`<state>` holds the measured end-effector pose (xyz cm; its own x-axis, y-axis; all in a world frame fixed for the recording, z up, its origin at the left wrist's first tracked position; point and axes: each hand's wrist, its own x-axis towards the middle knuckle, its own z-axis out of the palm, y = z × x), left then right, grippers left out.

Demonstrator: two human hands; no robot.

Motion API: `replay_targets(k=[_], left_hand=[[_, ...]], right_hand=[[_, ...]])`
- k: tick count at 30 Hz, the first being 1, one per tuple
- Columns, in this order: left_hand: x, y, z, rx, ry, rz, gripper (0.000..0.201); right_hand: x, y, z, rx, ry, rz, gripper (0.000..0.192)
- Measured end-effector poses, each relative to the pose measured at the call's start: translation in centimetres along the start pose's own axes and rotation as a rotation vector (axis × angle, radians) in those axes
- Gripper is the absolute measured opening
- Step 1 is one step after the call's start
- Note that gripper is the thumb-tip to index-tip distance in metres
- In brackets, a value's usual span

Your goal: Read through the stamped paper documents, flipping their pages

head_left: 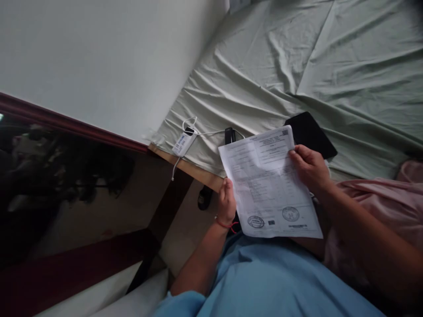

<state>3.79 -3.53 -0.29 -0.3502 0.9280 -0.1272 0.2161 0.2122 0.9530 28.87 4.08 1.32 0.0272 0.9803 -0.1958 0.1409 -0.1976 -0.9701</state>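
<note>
Head view is showing both hands holding one printed sheet over the lap. Left hand (pixel 226 200) is pinching the sheet's left edge near the middle, thumb on the front face, grip clenched on the paper. Right hand (pixel 309 166) is gripping the upper right edge, thumb lying across the front, fingers going behind, also grasping the paper.

Paper (pixel 269 182) is hanging in the air, tilted towards the camera, its top reaching out above the bed (pixel 330 66) edge, its bottom over the blue garment (pixel 264 281). It is touching neither as far as I can tell.

Step in hand, as I judge it: reading or checking the document, both hands steadying it. Any next move, I reckon, is calling for one hand to let go while the other keeps the pinch, since the thin sheet would flop with one-sided support.

Sheet is looking white, single, mostly flat, with a slight bend along the middle. Dense small print and table lines are covering it; text is too small to read. Two round stamps are sitting near the bottom edge.

Dark flat device (pixel 312 132) is lying on the bed just behind the paper. White charger block (pixel 183 143) with cable is resting at the bed's corner.
</note>
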Motion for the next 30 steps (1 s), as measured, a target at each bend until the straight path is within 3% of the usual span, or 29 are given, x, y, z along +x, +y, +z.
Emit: replay_targets(k=[7,11,23,30], left_hand=[[1.8,-0.3,0.1,0.197,0.106,0.144,0.051],[2.6,-0.2,-0.3,0.248,0.153,0.197,0.049],[4.8,-1.9,-1.1,0.186,0.17,0.167,0.05],[4.5,-0.8,-1.2,0.054,0.123,0.08,0.05]], right_hand=[[-0.3,0.0,0.0,-0.068,0.086,-0.079,0.034],[-0.5,-0.1,0.1,-0.048,0.058,-0.092,0.03],[-0.7,0.0,0.4,-0.265,0.022,-0.133,0.03],[-0.6,0.1,0.2,-0.132,-0.038,-0.074,0.031]])
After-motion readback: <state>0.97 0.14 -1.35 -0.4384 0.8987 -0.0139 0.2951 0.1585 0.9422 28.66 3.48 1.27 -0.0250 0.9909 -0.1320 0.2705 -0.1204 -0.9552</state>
